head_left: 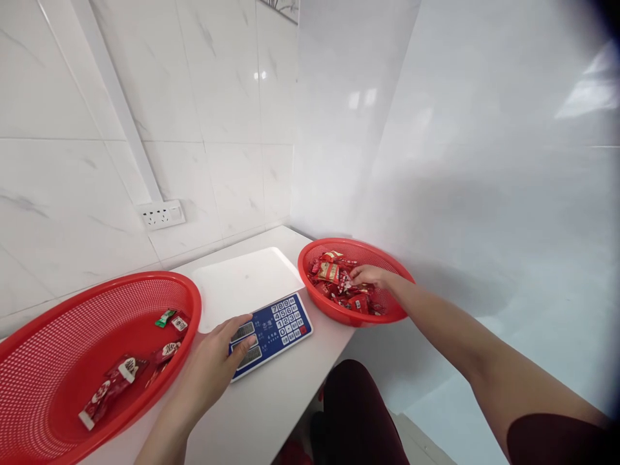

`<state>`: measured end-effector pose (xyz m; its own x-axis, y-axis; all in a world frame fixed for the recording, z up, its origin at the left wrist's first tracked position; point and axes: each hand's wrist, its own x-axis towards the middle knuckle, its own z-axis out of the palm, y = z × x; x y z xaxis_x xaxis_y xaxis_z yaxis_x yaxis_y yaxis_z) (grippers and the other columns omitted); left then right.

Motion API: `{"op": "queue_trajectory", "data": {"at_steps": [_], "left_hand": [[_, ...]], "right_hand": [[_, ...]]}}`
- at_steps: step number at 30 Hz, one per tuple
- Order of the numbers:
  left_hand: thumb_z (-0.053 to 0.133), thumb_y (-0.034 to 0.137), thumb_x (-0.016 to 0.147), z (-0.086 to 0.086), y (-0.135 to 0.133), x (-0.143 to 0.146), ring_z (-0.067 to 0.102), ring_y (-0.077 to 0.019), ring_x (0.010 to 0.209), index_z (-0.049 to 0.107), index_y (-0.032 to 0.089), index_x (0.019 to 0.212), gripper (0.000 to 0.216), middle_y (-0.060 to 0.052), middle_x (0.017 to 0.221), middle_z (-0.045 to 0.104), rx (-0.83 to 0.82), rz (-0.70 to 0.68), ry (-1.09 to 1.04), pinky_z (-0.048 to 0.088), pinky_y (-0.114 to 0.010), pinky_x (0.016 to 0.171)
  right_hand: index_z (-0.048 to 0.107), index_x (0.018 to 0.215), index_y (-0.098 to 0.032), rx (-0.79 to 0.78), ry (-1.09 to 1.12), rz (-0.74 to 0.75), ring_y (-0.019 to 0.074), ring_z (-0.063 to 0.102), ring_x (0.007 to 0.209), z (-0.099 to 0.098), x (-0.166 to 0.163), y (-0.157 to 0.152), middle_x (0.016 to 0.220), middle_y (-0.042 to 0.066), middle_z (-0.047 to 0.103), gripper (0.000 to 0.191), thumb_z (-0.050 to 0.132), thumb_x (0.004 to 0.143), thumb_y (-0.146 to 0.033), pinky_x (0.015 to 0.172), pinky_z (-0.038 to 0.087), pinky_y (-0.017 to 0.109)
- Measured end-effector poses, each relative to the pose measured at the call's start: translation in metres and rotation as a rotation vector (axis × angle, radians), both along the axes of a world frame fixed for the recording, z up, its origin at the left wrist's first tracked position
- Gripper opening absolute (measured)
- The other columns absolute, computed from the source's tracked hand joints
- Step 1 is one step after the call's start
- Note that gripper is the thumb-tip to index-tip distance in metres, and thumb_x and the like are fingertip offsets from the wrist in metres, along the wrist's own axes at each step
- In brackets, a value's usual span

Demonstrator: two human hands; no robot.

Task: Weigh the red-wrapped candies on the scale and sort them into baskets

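Candy packets (pixel 339 284) in rt basket (pixel 387 258), rt hand (pixel 367 276) on pile, grip unclear, lt hand (pixel 213 365) spread on scale (pixel 271 323)

2 red baskets, left (pixel 58 361) and right (pixel 310 258): perforated plastic mesh, slight sheen. Sweets (pixel 339 284) inside right basket: glossy foil-like wrappers. Scale (pixel 252 290): smooth matt white plastic tray, near panel blue with glossy keys. Worktop (pixel 271 413): smooth white, satin. Far wall tiles (pixel 72 194): polished marble-look, glossy, reflective.

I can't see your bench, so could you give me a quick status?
Left hand on scale panel. Right hand in right basket, on candy packets. Nothing blocking.
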<state>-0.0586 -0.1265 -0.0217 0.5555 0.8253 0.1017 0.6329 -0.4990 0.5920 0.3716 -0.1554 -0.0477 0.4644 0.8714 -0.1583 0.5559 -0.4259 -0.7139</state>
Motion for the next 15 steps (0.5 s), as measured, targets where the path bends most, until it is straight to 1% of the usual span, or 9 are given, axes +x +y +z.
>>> {"op": "queue_trajectory", "data": {"at_steps": [3, 5, 6, 8, 10, 12, 13, 15], "left_hand": [[0.040, 0.050, 0.086, -0.001, 0.000, -0.001, 0.062, -0.0219, 0.093, 0.054, 0.030, 0.121, 0.043, -0.002, 0.117, 0.064, 0.009, -0.005, 0.005, 0.051, -0.032, 0.075], [0.040, 0.050, 0.086, -0.001, 0.000, -0.001, 0.062, -0.0226, 0.095, 0.053, 0.029, 0.121, 0.043, -0.002, 0.118, 0.063, 0.000, -0.007, -0.002, 0.050, -0.033, 0.077], [0.040, 0.050, 0.086, 0.000, -0.001, -0.001, 0.061, -0.0228, 0.096, 0.053, 0.029, 0.121, 0.043, -0.002, 0.118, 0.063, -0.012, -0.010, -0.010, 0.050, -0.034, 0.077], [0.041, 0.049, 0.086, 0.000, -0.002, 0.000, 0.061, -0.0230, 0.097, 0.053, 0.029, 0.121, 0.042, -0.002, 0.119, 0.062, -0.044, -0.017, -0.038, 0.050, -0.034, 0.078], [0.042, 0.048, 0.086, 0.001, -0.003, 0.000, 0.060, -0.0235, 0.099, 0.054, 0.029, 0.120, 0.041, -0.002, 0.118, 0.062, -0.089, -0.023, -0.084, 0.050, -0.035, 0.080], [0.046, 0.048, 0.084, 0.002, -0.003, 0.002, 0.059, -0.0240, 0.104, 0.055, 0.028, 0.119, 0.041, -0.003, 0.120, 0.061, -0.174, -0.029, -0.165, 0.049, -0.035, 0.083], [0.048, 0.048, 0.083, 0.002, -0.003, 0.004, 0.057, -0.0239, 0.108, 0.054, 0.027, 0.119, 0.042, -0.004, 0.122, 0.060, -0.232, -0.031, -0.226, 0.048, -0.035, 0.085], [0.054, 0.046, 0.081, 0.003, -0.002, 0.011, 0.055, -0.0230, 0.113, 0.052, 0.025, 0.122, 0.046, -0.006, 0.126, 0.058, -0.356, -0.043, -0.401, 0.047, -0.034, 0.089]], "right_hand": [[0.064, 0.065, -0.014, 0.005, 0.011, -0.035, 0.0173, 0.057, 0.057, 0.016, 0.009, -0.004, 0.058, 0.004, 0.063, 0.008, 0.069, 0.059, -0.015, 0.058, 0.047, 0.032], [0.062, 0.064, -0.014, 0.055, -0.021, -0.076, 0.0169, 0.056, 0.059, 0.029, 0.011, -0.004, 0.057, 0.003, 0.062, 0.008, 0.068, 0.059, -0.014, 0.060, 0.046, 0.031], [0.061, 0.065, -0.015, 0.088, -0.039, -0.091, 0.0169, 0.056, 0.061, 0.036, 0.009, -0.004, 0.059, 0.003, 0.062, 0.008, 0.068, 0.060, -0.013, 0.061, 0.046, 0.031], [0.061, 0.069, -0.015, 0.164, -0.059, -0.095, 0.0167, 0.057, 0.066, 0.050, 0.002, -0.001, 0.068, 0.005, 0.065, 0.010, 0.067, 0.061, -0.014, 0.064, 0.046, 0.030], [0.062, 0.076, -0.016, 0.235, -0.056, -0.074, 0.0162, 0.058, 0.072, 0.062, -0.014, 0.005, 0.080, 0.005, 0.067, 0.012, 0.066, 0.065, -0.019, 0.066, 0.046, 0.028], [0.062, 0.081, -0.017, 0.309, -0.005, -0.023, 0.0156, 0.059, 0.076, 0.069, -0.037, 0.014, 0.087, 0.005, 0.067, 0.017, 0.066, 0.067, -0.024, 0.069, 0.047, 0.027], [0.062, 0.082, -0.018, 0.349, 0.055, 0.020, 0.0154, 0.060, 0.077, 0.072, -0.052, 0.019, 0.087, 0.004, 0.067, 0.019, 0.068, 0.066, -0.027, 0.071, 0.048, 0.028], [0.062, 0.082, -0.018, 0.408, 0.225, 0.152, 0.0150, 0.060, 0.078, 0.075, -0.086, 0.028, 0.085, 0.003, 0.066, 0.024, 0.072, 0.063, -0.029, 0.075, 0.048, 0.029]]}}
